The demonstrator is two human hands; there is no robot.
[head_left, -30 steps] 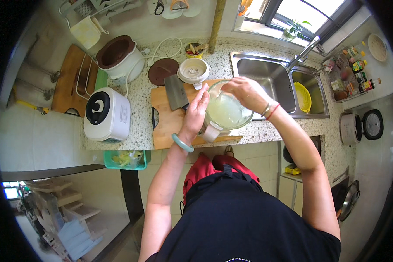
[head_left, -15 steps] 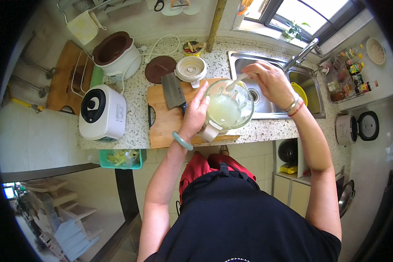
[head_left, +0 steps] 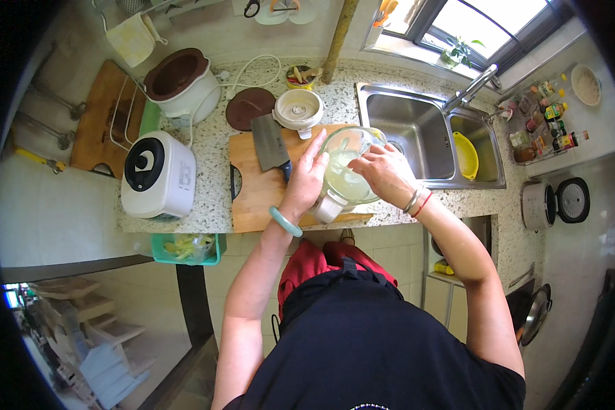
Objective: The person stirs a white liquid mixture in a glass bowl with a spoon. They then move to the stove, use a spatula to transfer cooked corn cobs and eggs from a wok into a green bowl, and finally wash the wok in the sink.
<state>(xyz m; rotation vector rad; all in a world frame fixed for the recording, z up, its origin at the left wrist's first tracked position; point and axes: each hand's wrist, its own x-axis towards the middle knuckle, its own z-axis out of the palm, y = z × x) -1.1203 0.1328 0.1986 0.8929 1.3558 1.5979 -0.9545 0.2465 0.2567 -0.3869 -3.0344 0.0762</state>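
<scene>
My left hand (head_left: 305,179) is pressed against the left side of a clear glass jug (head_left: 340,142) with a white handle (head_left: 329,206), holding it steady. Cloudy, pale liquid (head_left: 347,182) lies inside. Over the jug's right side, my right hand (head_left: 387,175) is closed in a pinch, fingertips down at the mouth; the spoon it grips is mostly hidden by the hand and glass. The jug stands by the right end of a wooden cutting board (head_left: 256,198). A cleaver (head_left: 270,141) lies on the board, its dark handle next to my left hand.
Behind the board sit a cream round lid-like part (head_left: 299,109) and a brown lid (head_left: 251,108). A white cooker (head_left: 158,176) and a brown-lined pot (head_left: 182,85) stand left. The double sink (head_left: 410,130) holds a yellow colander (head_left: 465,156). A teal bin (head_left: 186,249) hangs below the counter edge.
My right hand has come down and toward me, from above the jug's far right rim to its mouth, taking the spoon lower. The left hand keeps its place on the jug.
</scene>
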